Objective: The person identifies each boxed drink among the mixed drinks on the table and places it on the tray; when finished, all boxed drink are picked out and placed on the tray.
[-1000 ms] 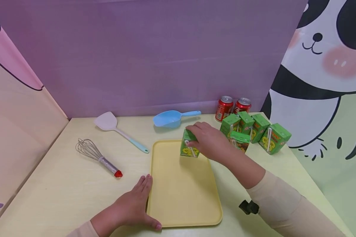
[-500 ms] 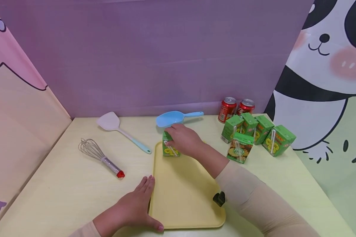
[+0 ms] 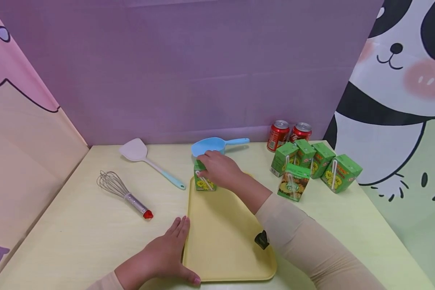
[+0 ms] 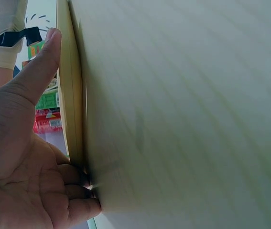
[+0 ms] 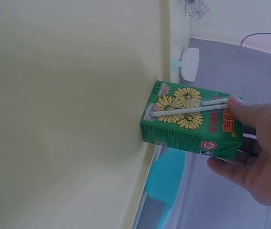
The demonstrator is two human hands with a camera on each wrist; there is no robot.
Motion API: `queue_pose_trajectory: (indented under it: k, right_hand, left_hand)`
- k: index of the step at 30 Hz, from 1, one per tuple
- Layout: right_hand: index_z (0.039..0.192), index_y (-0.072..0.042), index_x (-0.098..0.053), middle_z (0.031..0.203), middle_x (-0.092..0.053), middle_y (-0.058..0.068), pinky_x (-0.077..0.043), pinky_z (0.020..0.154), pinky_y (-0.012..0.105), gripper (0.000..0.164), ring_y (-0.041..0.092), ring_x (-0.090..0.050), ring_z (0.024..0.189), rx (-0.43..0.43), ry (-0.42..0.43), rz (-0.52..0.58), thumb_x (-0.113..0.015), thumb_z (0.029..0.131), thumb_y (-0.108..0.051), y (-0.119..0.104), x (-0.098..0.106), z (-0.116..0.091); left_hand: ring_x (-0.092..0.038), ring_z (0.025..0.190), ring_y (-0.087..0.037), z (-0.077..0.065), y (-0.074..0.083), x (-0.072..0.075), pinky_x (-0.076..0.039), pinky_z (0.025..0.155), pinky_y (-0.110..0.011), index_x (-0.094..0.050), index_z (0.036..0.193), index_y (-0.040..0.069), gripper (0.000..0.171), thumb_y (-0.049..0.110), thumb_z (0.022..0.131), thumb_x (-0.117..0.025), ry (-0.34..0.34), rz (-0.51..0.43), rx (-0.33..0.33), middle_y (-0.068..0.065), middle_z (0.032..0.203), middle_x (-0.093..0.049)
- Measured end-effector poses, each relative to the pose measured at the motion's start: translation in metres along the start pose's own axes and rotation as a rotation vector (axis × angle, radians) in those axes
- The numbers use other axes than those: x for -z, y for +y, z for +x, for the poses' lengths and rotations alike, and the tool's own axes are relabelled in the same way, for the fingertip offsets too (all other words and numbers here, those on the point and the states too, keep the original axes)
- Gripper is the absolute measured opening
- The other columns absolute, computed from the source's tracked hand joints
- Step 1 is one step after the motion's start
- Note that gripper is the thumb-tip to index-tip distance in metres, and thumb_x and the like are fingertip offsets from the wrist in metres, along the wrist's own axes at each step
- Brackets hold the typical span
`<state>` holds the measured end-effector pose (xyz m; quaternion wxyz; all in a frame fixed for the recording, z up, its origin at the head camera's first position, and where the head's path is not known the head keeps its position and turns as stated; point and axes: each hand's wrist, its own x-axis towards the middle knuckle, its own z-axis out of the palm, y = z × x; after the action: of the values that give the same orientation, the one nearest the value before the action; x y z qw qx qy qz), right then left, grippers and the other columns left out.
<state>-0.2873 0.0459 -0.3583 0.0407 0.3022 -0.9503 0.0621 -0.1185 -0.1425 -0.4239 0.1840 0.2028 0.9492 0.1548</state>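
My right hand [image 3: 221, 169] grips a green juice box [image 3: 204, 184] by its top, at the far left corner of the yellow tray [image 3: 224, 245]. In the right wrist view, the juice box [image 5: 183, 117] has yellow flowers and a straw on its front; thumb and fingers hold its upper end, and its bottom is at the tray surface. Against the tray's left edge rests my left hand [image 3: 163, 251], fingers extended along the side and thumb at the near corner. The left wrist view shows the palm and fingertips of this hand [image 4: 35, 157] at the tray's rim.
Several more green drink boxes [image 3: 293, 183] stand right of the tray, with two red cans [image 3: 278, 136] behind them. A blue scoop [image 3: 210, 146] lies beyond the tray's far edge. On the left lie a whisk [image 3: 125, 195] and a pale turner [image 3: 150, 163].
The right hand has carried the juice box leftward across the tray's far end to its far left corner, with only a slight shift lately. The left hand stays at the tray's edge.
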Motion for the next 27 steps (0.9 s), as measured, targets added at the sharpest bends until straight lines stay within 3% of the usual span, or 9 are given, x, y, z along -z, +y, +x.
queue_pose_trajectory:
  k: [10,20,27]
  right_hand:
    - [0.14,-0.012,-0.053,0.137,-0.055,0.007,-0.047,0.102,0.042,0.063,0.027,-0.052,0.128,-0.019,0.004,0.031,-0.064,0.091,-0.051,0.019,0.026,-0.019]
    - [0.142,-0.015,-0.051,0.146,-0.05,0.01,-0.044,0.103,0.052,0.063,0.031,-0.046,0.135,-0.131,0.009,0.087,-0.063,0.092,-0.051,0.051,0.06,-0.056]
    - [0.143,-0.012,-0.049,0.148,-0.047,0.013,-0.041,0.105,0.057,0.068,0.036,-0.041,0.137,-0.248,-0.003,0.093,-0.066,0.09,-0.05,0.082,0.07,-0.09]
  left_hand:
    - [-0.013,0.151,-0.035,0.003,-0.002,0.0,-0.035,0.111,-0.055,-0.014,0.156,0.0,0.147,0.085,0.051,-0.071,0.0,-0.006,0.006,-0.018,0.164,-0.014]
    - [-0.013,0.151,-0.036,0.0,0.002,0.0,-0.036,0.109,-0.057,-0.014,0.155,-0.002,0.146,0.082,0.053,-0.074,-0.001,-0.022,-0.003,-0.019,0.163,-0.014]
    - [-0.011,0.151,-0.035,0.001,0.0,-0.001,-0.035,0.111,-0.057,-0.013,0.156,-0.001,0.146,0.083,0.053,-0.073,-0.003,-0.024,-0.006,-0.019,0.163,-0.013]
